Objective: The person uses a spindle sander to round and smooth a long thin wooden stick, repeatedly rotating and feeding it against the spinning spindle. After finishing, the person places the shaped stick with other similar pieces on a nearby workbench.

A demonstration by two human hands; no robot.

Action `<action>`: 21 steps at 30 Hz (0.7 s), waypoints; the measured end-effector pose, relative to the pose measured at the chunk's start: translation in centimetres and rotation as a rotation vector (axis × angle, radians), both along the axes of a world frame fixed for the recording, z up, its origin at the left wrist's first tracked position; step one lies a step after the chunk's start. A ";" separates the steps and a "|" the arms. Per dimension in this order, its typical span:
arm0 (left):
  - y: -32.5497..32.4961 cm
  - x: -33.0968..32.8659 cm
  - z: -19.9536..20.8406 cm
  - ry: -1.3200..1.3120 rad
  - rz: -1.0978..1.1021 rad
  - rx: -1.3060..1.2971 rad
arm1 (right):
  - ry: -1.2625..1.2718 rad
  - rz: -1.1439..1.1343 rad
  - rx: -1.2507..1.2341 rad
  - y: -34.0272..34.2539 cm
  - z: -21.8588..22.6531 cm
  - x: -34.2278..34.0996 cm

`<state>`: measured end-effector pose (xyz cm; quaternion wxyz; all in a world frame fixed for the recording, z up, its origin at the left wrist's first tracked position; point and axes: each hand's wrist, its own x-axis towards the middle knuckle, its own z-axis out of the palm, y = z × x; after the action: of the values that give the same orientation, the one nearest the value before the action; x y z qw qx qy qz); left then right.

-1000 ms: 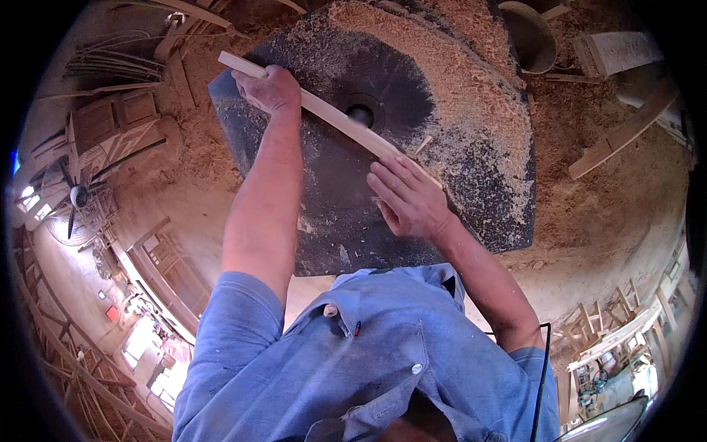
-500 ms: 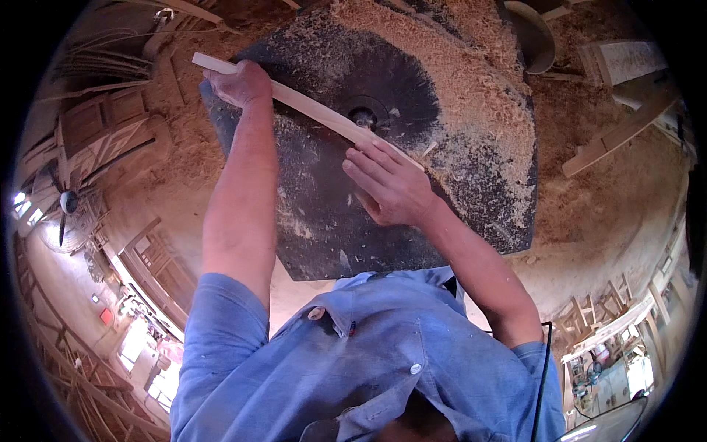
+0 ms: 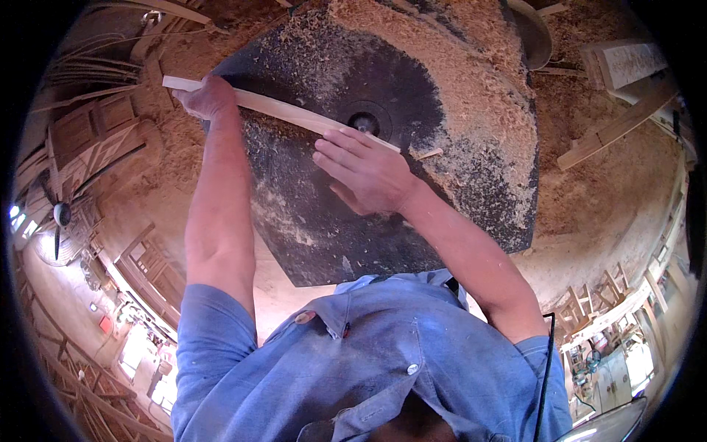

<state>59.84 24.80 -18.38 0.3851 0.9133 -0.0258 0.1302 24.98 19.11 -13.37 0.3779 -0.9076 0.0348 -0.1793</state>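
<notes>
A pale wooden strip (image 3: 287, 114) is held slantwise across a dark, flat bench (image 3: 346, 239), its left end set farther from the wearer than its right. The strip's left end is grasped by the left hand (image 3: 208, 97), whose fingers are wrapped around it; a short length is left sticking out beyond the grip, past the edge of the bench. The right hand (image 3: 368, 169) is held unclenched: its fingers are stretched out side by side and laid on the strip near its right end, while the thumb is held apart from the wood.

A round spindle (image 3: 363, 122), set in a ring in the bench, is found just beyond the right hand's fingertips, at the strip's far side. Whether it is touched by the wood cannot be told. A small wood splinter (image 3: 428, 154) is seen on the bench just beyond the strip's right end. The far and right parts of the bench are thickly covered with sawdust (image 3: 471, 103), and thinner dust is scattered over its left side.

A blue short-sleeved shirt (image 3: 383, 324) is worn, with a white button (image 3: 412, 369) at the front. To the right of the bench, a long plank (image 3: 618, 132) is seen. At the left, a fan (image 3: 62, 214) and panelled woodwork (image 3: 158, 269) are shown, bent by the lens.
</notes>
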 end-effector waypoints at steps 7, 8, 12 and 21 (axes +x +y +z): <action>1.1 1.3 0.6 -0.011 0.023 -0.060 | -0.029 0.040 -0.019 0.0 -0.5 2.4; 1.7 2.4 -0.4 -0.036 0.030 -0.044 | -0.037 0.042 -0.021 0.1 -0.5 2.8; 4.2 5.3 -1.8 -0.084 0.072 -0.028 | -0.065 0.062 -0.013 0.5 -0.8 4.4; 14.6 11.5 -2.3 -0.162 0.178 -0.402 | -0.049 0.084 -0.049 4.3 0.0 8.6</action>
<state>71.34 39.44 -20.63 0.5430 0.8034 0.0502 0.2392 33.57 23.40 -13.36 0.3635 -0.9126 -0.0170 -0.1864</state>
